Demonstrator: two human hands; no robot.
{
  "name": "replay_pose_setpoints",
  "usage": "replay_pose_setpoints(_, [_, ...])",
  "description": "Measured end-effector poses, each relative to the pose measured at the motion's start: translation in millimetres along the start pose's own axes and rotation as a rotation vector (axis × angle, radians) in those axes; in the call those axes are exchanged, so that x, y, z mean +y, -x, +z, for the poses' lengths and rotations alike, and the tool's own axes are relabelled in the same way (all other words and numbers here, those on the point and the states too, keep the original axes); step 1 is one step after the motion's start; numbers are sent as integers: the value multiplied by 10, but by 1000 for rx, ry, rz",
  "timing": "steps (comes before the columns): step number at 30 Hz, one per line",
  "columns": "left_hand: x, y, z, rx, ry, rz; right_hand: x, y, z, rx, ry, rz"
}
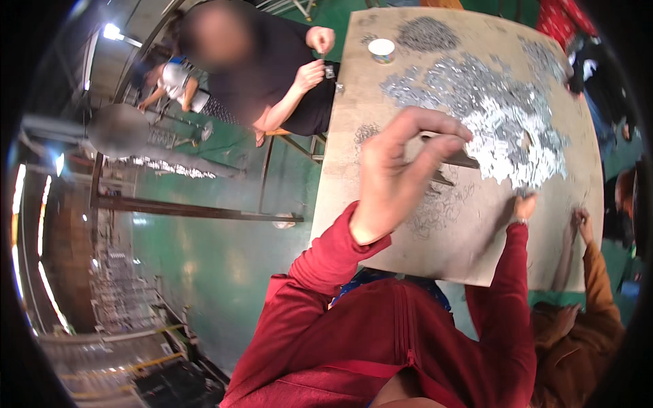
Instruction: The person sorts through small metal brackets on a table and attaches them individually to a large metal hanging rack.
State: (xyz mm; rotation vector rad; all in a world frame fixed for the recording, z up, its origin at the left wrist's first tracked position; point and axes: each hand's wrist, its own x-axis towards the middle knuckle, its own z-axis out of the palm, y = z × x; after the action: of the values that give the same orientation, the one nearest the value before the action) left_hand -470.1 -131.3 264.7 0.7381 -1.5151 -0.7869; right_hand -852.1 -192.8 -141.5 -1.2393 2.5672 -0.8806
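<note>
My left hand (389,177) is raised over the table, its thumb and index finger curled into a pinch. Anything between those fingertips is too small to make out. Behind it a dark, long metal piece (464,162) lies partly hidden on the table. My right hand (524,207) rests low at the near edge of a heap of shiny metal pieces (511,146), its fingers closed on a small grey metal piece (522,193). Thin wire rings (435,214) are scattered on the board between my hands.
The wooden table (360,81) also bears a white tub (381,51) and a dark pile of small parts (427,34). Across on the left sits a person in black (272,68) handling a small part. At right, a brown-sleeved arm (598,272) reaches onto the table.
</note>
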Motion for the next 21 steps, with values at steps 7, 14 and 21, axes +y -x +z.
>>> replay_pose_setpoints(7, [69, 106, 9, -77, 306, 75, -1828, 367, -1418, -308, -897, -210])
replay_pose_setpoints(14, [-191, 193, -31, -78, 240, 33, -3683, 1109, -2893, -871, -1029, -615])
replay_pose_setpoints(21, [-262, 229, 104, -13, 311, -5, -3636, 1197, -3103, -883, -1050, -594])
